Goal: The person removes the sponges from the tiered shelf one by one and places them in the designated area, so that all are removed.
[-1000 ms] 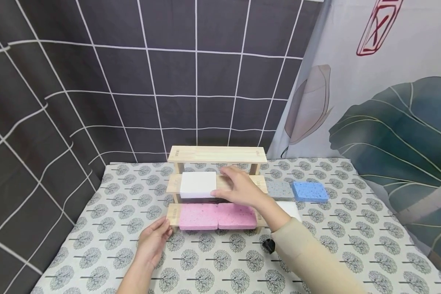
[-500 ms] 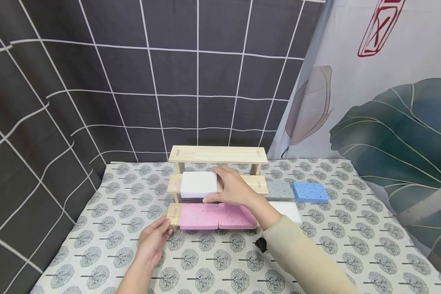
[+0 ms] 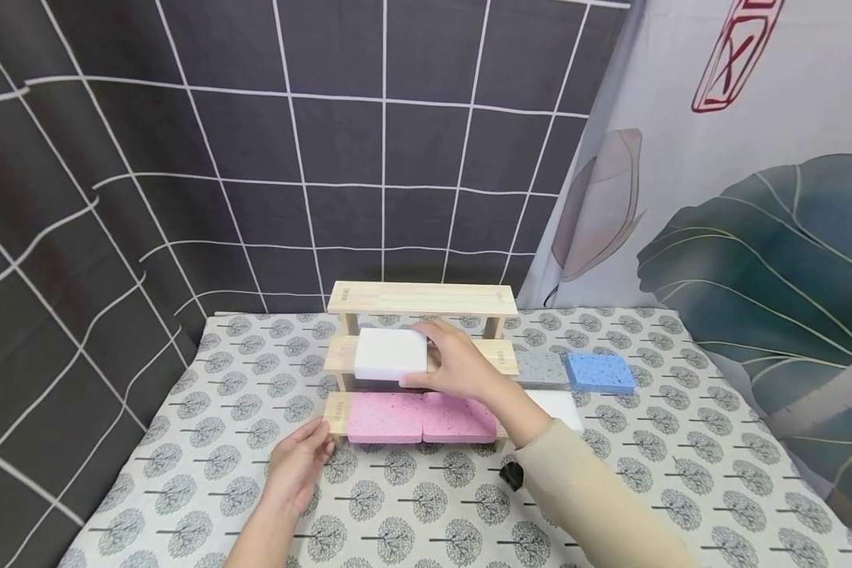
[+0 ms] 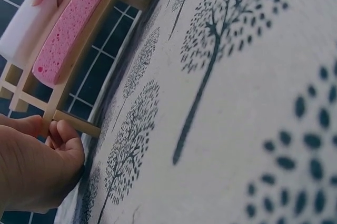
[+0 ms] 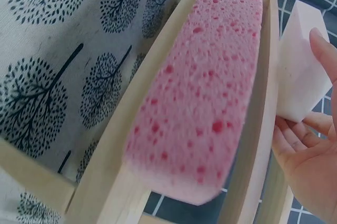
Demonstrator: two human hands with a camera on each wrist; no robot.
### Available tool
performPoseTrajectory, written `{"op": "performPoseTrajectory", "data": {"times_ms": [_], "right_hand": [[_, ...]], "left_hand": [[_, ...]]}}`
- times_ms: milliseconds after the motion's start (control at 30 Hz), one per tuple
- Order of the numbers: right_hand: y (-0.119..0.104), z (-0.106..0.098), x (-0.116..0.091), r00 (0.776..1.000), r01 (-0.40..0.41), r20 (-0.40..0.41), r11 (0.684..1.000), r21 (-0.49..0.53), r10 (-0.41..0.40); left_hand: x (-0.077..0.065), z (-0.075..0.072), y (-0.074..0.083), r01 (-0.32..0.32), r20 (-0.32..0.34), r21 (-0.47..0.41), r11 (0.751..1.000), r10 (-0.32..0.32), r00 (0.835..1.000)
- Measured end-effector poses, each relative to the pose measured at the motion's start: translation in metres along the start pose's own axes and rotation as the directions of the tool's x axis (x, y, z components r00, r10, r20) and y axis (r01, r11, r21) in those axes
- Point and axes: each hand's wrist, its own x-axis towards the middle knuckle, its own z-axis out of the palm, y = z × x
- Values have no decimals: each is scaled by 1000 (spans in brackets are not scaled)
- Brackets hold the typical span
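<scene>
Shifting slightly rightward since the earlier frame, a smooth white sponge block (image 3: pixel 389 355) is standing at the middle shelf (image 3: pixel 498 355) of a wooden rack (image 3: pixel 422 298), the right hand (image 3: pixel 457 367) pinching it. The left hand (image 3: pixel 301 465) is gripping the lowest shelf's end (image 3: pixel 337 412), where porous pink sponges (image 3: pixel 386 418) are lying. Speckled gray (image 3: pixel 542 368) and blue sponges (image 3: pixel 599 372) are lying rightward.

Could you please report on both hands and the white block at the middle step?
Right hand: gripping white block at middle step. Left hand: pinching lowest step, left end. Pink sponges in front, on lowest step.
</scene>
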Motion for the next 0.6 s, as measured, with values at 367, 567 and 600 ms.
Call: {"op": "performPoseTrajectory", "data": {"times_ms": [367, 567, 600], "right_hand": [[13, -17, -27, 999, -35, 5, 999, 5, 35], [25, -25, -45, 998, -65, -17, 998, -1, 65], [27, -26, -48, 997, -74, -19, 997, -4, 74]], "left_hand": [[-1, 0, 0, 19, -8, -1, 1000, -19, 1000], [-1, 1, 0, 27, -21, 1, 1000, -27, 999], [0, 1, 0, 26, -20, 1, 1000, -26, 999]]}}
